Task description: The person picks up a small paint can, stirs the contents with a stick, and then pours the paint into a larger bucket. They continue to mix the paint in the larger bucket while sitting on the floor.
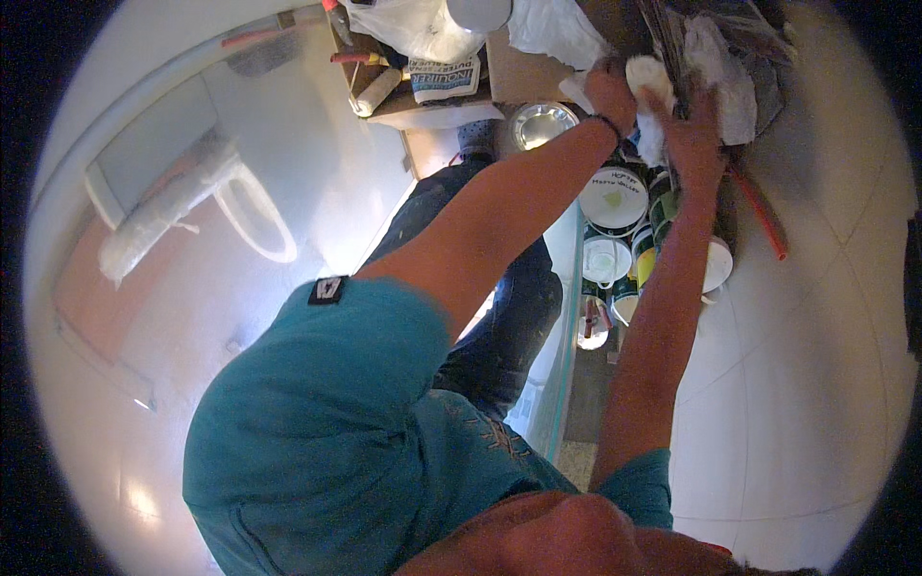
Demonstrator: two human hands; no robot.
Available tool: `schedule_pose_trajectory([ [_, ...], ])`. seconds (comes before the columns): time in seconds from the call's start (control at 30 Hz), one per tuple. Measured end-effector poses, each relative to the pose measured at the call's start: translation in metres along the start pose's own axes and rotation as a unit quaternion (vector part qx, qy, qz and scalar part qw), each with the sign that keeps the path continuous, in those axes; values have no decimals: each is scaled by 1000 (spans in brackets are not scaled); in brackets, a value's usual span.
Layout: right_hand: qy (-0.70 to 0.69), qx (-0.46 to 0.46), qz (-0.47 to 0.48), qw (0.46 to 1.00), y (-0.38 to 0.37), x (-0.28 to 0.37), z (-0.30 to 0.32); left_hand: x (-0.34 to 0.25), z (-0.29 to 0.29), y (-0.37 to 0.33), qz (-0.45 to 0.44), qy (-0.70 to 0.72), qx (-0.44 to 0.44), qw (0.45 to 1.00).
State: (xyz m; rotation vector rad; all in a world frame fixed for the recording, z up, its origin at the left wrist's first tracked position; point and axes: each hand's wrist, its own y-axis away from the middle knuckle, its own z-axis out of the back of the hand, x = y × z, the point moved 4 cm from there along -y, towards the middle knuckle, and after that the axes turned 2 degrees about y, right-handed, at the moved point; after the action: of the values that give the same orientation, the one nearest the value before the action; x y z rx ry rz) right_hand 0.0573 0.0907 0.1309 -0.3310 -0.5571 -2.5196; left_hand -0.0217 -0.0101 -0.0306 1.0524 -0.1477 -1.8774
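Note:
My left hand (610, 96), with a dark band at its wrist, reaches to the top right among white wrappings. Its fingers look curled closed, and what they hold is hidden. A white plastic bag (557, 34) hangs just above it. Close by on the right is my right hand (693, 130), slightly blurred, its fingers apart beside a fluffy white roller-like piece (650, 82). Another crumpled clear-white bag (725, 86) lies behind that hand. Under both hands stand several paint cans; the nearest has a white lid (615, 199) with handwriting and a green smear.
More cans, one with a white lid (607, 259), line the glass edge (567, 355). A shiny metal bowl (544, 126) sits near a wooden shelf (437, 117) holding a paint roller (377, 93). A red rod (759, 211) lies right. A toilet (252, 211) stands left.

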Motion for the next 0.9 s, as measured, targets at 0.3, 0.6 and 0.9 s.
schedule_pose_trajectory([
  [0.3, -40, -29, 87, 995, -10, -25, -110, 39, 132, -11, -170, -27, -236, 956],
  [0.6, -29, 132, -69, 988, -2, -4, -109, 28, 111, -92, -102, -129, -15, 986],
  [0.9, -66, -96, -135, 984, 51, -10, -131, -57, 159, 3, -236, -17, -79, 968],
])
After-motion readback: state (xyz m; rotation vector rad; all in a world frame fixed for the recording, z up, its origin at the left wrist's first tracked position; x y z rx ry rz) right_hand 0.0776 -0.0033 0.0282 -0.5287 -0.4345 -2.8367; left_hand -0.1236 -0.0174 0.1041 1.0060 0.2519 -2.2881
